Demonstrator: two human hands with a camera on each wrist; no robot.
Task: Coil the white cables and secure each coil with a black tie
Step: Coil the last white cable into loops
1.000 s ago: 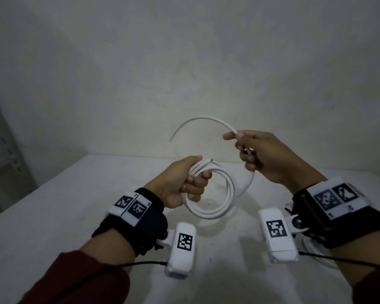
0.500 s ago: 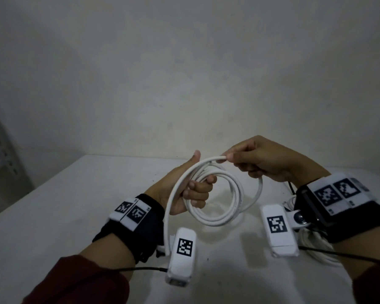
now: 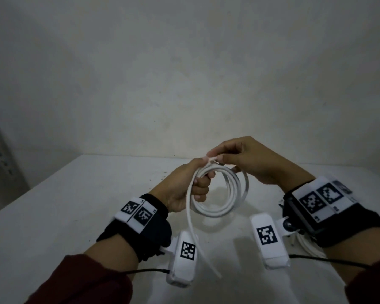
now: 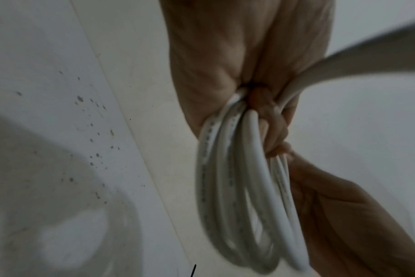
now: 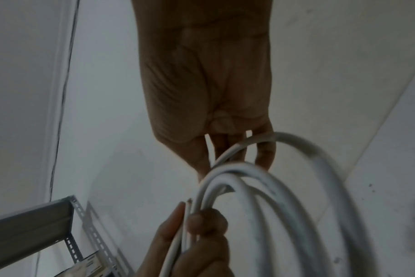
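Observation:
A white cable coil [image 3: 223, 195] of several loops hangs above the white table [image 3: 53, 216], held upright. My left hand [image 3: 190, 185] grips the coil's left side, fingers curled round the strands [image 4: 228, 153]. My right hand [image 3: 239, 160] pinches the cable at the top of the coil, right beside the left thumb. One loose end [image 3: 195, 235] trails down from the left hand toward the wrist camera. In the right wrist view the coil [image 5: 272, 196] arcs below my right fingers [image 5: 264, 153], and a cut end shows by the left thumb. No black tie is visible.
More white cable [image 3: 305, 246] lies on the table under my right wrist. A bare wall [image 3: 184, 73] rises behind the table's far edge. A grey metal shelf [image 5: 31, 221] stands to the left. Small dark specks dot the tabletop [image 3: 156, 175].
My right hand came down from a raised position and laid the last loop onto the coil, meeting the left hand. The free end swung from up high to hang below the left hand.

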